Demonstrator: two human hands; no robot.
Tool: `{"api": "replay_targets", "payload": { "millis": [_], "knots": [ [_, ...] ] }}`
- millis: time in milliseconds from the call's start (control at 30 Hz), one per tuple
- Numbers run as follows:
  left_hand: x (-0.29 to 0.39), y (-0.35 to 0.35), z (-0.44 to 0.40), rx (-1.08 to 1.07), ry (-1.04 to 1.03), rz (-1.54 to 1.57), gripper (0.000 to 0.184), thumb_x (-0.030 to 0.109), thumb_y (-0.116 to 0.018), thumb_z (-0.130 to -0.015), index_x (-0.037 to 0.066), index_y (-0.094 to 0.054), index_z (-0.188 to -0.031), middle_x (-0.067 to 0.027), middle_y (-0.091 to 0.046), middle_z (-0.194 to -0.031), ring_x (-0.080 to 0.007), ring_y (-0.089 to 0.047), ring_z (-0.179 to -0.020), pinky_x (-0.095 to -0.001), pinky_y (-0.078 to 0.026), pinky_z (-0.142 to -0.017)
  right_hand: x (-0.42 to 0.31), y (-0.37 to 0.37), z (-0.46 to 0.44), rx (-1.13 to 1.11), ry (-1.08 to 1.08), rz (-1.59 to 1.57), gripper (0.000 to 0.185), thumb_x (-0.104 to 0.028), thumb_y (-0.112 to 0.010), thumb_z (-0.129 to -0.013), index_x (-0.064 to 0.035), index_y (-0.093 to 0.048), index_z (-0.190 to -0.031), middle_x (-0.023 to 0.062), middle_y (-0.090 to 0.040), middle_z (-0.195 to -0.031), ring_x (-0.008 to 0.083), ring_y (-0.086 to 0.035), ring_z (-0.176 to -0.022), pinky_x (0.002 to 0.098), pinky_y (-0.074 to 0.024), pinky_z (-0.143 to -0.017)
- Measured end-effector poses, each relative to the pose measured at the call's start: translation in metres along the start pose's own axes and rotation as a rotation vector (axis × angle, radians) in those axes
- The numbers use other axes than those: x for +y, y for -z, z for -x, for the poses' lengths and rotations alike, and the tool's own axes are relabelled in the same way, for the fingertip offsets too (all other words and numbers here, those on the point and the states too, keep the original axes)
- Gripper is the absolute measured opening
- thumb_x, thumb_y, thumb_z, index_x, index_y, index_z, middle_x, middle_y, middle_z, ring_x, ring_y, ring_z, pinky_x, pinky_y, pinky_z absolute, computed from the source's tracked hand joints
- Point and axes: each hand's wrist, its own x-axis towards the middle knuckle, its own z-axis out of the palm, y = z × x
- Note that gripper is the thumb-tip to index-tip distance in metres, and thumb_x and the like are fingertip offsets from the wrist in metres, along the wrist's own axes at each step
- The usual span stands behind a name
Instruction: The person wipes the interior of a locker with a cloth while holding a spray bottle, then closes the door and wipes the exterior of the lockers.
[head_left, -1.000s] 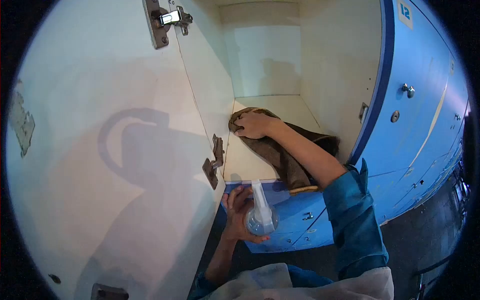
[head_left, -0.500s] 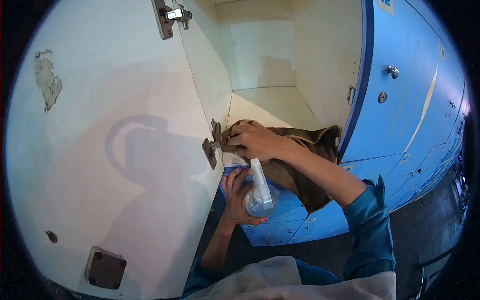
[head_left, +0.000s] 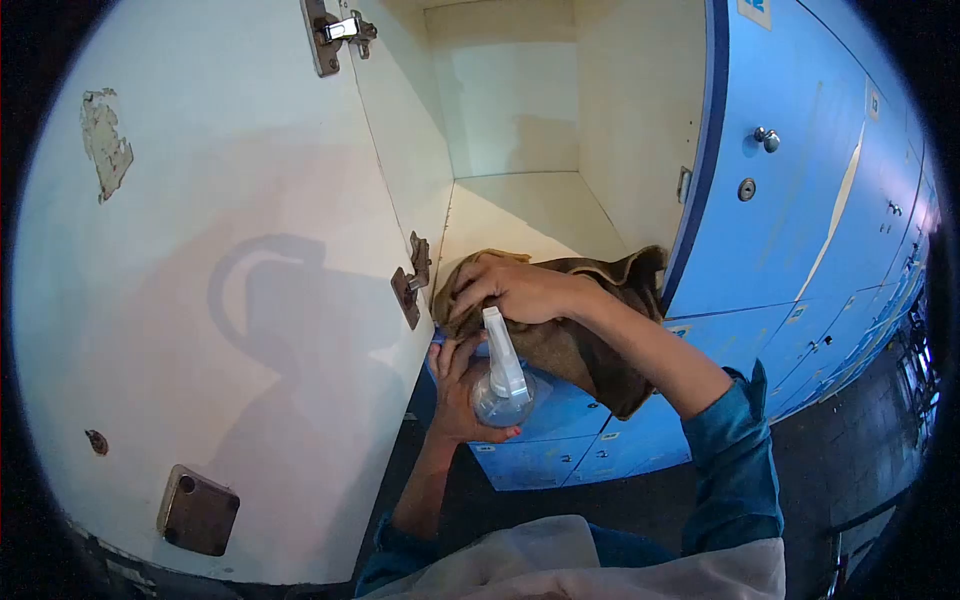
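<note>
My left hand [head_left: 458, 400] is wrapped round a clear spray bottle [head_left: 507, 385] with a white trigger head, held upright just below the locker's front edge. Above it, my right hand [head_left: 520, 290] presses on a brown cloth [head_left: 630, 345], its fingers bent into the bunched left end. That cloth lies across the front of the white locker floor [head_left: 530, 205], and its right part hangs over the edge. The fingertips of my right hand are partly hidden in the folds. Close to the cloth's left end is the lower door hinge [head_left: 410, 285].
The white locker door [head_left: 200, 380] stands wide on the left, with an upper hinge [head_left: 340, 30] and a square metal lock plate [head_left: 200, 510]. Blue locker doors [head_left: 790, 220] with knobs and keyholes run along the right. Dark floor [head_left: 800, 500] shows below.
My right hand has shifted slightly down, and the bunched cloth end now reaches over the front edge near the hinge. The bottle stays in my left hand. The whole view has moved a little.
</note>
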Motion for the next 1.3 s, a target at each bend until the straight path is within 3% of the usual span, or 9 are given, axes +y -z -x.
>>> {"api": "replay_targets", "payload": {
  "millis": [167,267,367,500,533,633,667,967,1300],
  "knots": [
    [0.004,0.003,-0.001,-0.006,0.004,-0.005,0.083,0.071,-0.071,-0.044,0.006,-0.066,-0.095,-0.0106,-0.042,-0.136,-0.0325,-0.026,-0.132,-0.0518,-0.005,-0.108,0.008,0.034,0.026,0.101,-0.093,-0.118,0.03,-0.003,-0.054,-0.073,-0.0073,-0.069,-0.099,0.0129,-0.063,-0.104,0.03,-0.056,-0.104,0.0374,-0.0413,-0.095],
    [0.004,0.0,0.0,0.01,0.009,0.002,0.081,0.07,-0.071,-0.044,0.006,-0.066,-0.094,-0.0098,-0.041,-0.137,-0.0323,-0.026,-0.132,-0.0512,-0.005,-0.108,0.004,0.058,0.017,0.624,-0.213,0.208,0.032,-0.001,-0.054,-0.072,-0.0073,-0.067,-0.101,0.0142,-0.061,-0.1,0.0311,-0.056,-0.101,0.0375,-0.0432,-0.091],
    [0.003,-0.003,0.001,0.035,0.005,0.009,0.081,0.07,-0.071,-0.044,0.006,-0.065,-0.094,-0.0096,-0.041,-0.137,-0.0322,-0.026,-0.132,-0.0513,-0.005,-0.108,0.009,0.052,-0.01,0.661,-0.224,0.435,0.032,-0.004,-0.057,-0.072,-0.0088,-0.067,-0.101,0.0156,-0.06,-0.102,0.0332,-0.054,-0.104,0.0409,-0.0428,-0.09],
    [0.001,-0.003,0.003,0.033,0.017,0.035,0.082,0.07,-0.071,-0.045,0.006,-0.064,-0.095,-0.0101,-0.041,-0.137,-0.0322,-0.026,-0.132,-0.0518,-0.005,-0.108,0.025,-0.003,-0.046,-0.001,-0.526,0.5,0.043,-0.035,-0.05,-0.089,-0.0107,-0.053,-0.124,0.0186,-0.052,-0.123,0.0372,-0.044,-0.12,0.0521,-0.0346,-0.101],
    [0.0,-0.003,0.003,0.031,0.02,0.045,0.082,0.07,-0.071,-0.045,0.006,-0.064,-0.095,-0.0103,-0.041,-0.137,-0.0322,-0.026,-0.132,-0.0519,-0.005,-0.108,0.035,-0.015,-0.046,0.011,-0.505,0.383,0.049,-0.038,-0.047,-0.089,-0.0043,-0.05,-0.125,0.0196,-0.05,-0.125,0.0378,-0.042,-0.123,0.0519,-0.0337,-0.102],
    [0.001,-0.002,0.003,0.033,0.015,0.069,0.081,0.069,-0.072,-0.045,0.006,-0.063,-0.095,-0.0108,-0.041,-0.137,-0.0318,-0.025,-0.133,-0.0522,-0.005,-0.108,0.076,-0.006,-0.057,-0.091,-0.507,0.215,0.057,-0.041,-0.044,-0.089,-0.0071,-0.042,-0.134,0.0208,-0.04,-0.137,0.0372,-0.038,-0.128,0.056,-0.032,-0.102],
    [0.001,-0.002,0.002,0.031,0.006,0.063,0.081,0.07,-0.072,-0.045,0.006,-0.063,-0.095,-0.0108,-0.041,-0.138,-0.0315,-0.024,-0.133,-0.0524,-0.005,-0.108,0.088,-0.008,-0.059,-0.046,-0.495,0.261,0.054,-0.038,-0.044,-0.09,-0.0026,-0.043,-0.131,0.0212,-0.045,-0.132,0.0389,-0.041,-0.124,0.0492,-0.0322,-0.104],
    [-0.005,-0.009,0.011,-0.007,0.037,-0.013,0.086,0.072,-0.074,-0.042,0.007,-0.066,-0.097,-0.0097,-0.04,-0.137,-0.0313,-0.022,-0.133,-0.0542,-0.004,-0.107,0.178,0.01,-0.105,0.035,-0.689,0.255,0.057,-0.036,-0.038,-0.089,-0.0063,-0.033,-0.137,0.0217,-0.04,-0.138,0.0394,-0.039,-0.127,0.0518,-0.0306,-0.104],
    [-0.022,-0.014,0.021,-0.022,0.068,-0.004,0.089,0.069,-0.077,-0.037,0.008,-0.065,-0.1,-0.0091,-0.046,-0.134,-0.0297,-0.024,-0.134,-0.0513,-0.006,-0.107,0.234,0.03,-0.113,0.128,-0.851,0.311,0.054,-0.037,-0.037,-0.088,-0.012,-0.038,-0.136,0.0191,-0.039,-0.14,0.0365,-0.038,-0.129,0.0494,-0.03,-0.106]
  ]
}}
